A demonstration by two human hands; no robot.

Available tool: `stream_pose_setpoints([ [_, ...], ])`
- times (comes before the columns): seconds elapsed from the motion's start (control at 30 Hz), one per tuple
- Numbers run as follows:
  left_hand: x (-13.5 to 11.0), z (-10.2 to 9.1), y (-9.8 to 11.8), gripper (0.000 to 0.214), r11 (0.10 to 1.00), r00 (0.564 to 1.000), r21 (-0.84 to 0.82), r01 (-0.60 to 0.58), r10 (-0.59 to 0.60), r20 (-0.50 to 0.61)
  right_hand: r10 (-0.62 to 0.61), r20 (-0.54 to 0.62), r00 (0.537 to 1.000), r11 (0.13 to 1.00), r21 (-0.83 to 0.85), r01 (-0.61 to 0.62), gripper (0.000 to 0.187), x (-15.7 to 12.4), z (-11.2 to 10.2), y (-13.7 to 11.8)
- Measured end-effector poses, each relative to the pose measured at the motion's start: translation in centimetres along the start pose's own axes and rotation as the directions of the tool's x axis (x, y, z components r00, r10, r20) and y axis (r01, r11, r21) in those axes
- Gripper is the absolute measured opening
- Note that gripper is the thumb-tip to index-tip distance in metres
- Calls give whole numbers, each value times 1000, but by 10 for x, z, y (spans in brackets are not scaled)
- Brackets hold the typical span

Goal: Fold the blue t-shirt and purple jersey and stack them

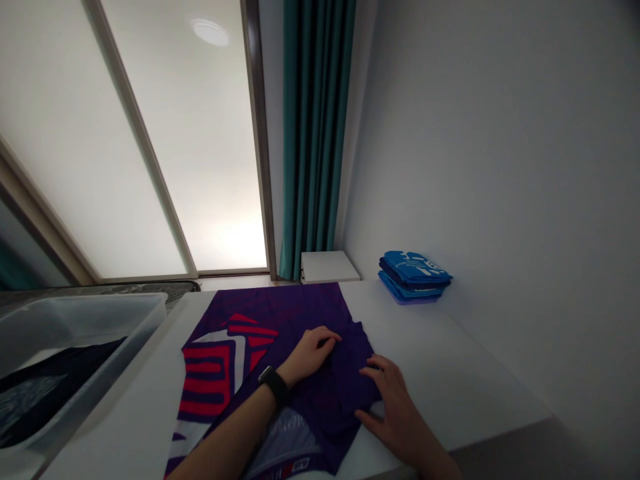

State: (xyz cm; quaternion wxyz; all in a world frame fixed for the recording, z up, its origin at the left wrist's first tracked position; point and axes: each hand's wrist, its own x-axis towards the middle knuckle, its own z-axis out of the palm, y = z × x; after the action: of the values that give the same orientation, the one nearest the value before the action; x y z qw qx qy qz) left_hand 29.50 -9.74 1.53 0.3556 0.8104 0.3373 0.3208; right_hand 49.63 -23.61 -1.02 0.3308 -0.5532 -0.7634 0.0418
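A purple jersey (300, 303) with red and white graphics lies on the white table, its right side folded over in layers. My left hand (313, 350), with a dark watch (274, 385) on the wrist, rests on the folded part, thumb and index finger closed together on the fabric. At the right edge of the folded sleeve (353, 373) is my right hand (393, 407). Its thumb and fingers are spread apart, the tips touching the cloth's edge. Grey lining and the collar label (300, 465) show near the table's front, partly covered by my left forearm.
A stack of folded blue garments (415, 277) sits at the back right against the wall. On the left stands a translucent plastic bin (145, 307) with dark clothing (60, 380) inside. Beyond the white table (450, 373) are a small white cabinet (327, 267) and a teal curtain (317, 133).
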Motion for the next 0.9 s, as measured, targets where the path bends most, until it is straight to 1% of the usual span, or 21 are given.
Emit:
stream_pose_setpoints([
  [0.07,7,0,4,28,986,996,-151,70,-76,-39,7,16,1000,1000,-5,-6,48,0,1,0],
  [0.13,14,1,9,29,940,980,-292,177,-197,-41,11,12,1000,1000,-15,-11,41,2,3,1],
  [0.2,21,3,14,30,861,950,-418,289,-311,15,-2,-2,1000,1000,-30,2,29,4,5,3],
  [0.23,24,4,17,31,821,936,-464,333,-348,55,-14,-12,1000,999,-38,14,24,5,6,3],
  [0.3,28,5,21,33,765,914,-512,391,-389,117,-31,-40,999,998,-47,30,17,7,6,4],
  [0.33,29,5,22,35,752,907,-518,408,-399,135,-29,-61,998,999,-44,26,16,9,5,3],
  [0.4,30,2,25,36,751,902,-511,419,-409,139,-11,-105,994,1000,-21,9,13,13,2,0],
  [0.5,32,-7,24,38,766,901,-489,418,-418,116,1,-147,989,1000,18,2,11,24,-2,-9],
  [0.63,37,-24,12,39,826,910,-398,398,-410,58,-31,-176,984,999,6,32,11,47,2,-28],
  [0.7,40,-31,2,36,871,920,-320,374,-392,6,-59,-163,985,998,-9,58,12,58,9,-39],
  [0.77,40,-35,-8,32,916,933,-223,333,-355,-64,-99,-111,989,995,-14,98,14,65,17,-48],
  [0.83,35,-36,-14,32,951,946,-120,284,-299,-127,-144,-54,988,990,-1,144,17,68,24,-53],
  [0.9,25,-38,-15,36,970,955,-33,241,-243,-168,-159,-44,986,987,15,160,21,66,28,-54],
])
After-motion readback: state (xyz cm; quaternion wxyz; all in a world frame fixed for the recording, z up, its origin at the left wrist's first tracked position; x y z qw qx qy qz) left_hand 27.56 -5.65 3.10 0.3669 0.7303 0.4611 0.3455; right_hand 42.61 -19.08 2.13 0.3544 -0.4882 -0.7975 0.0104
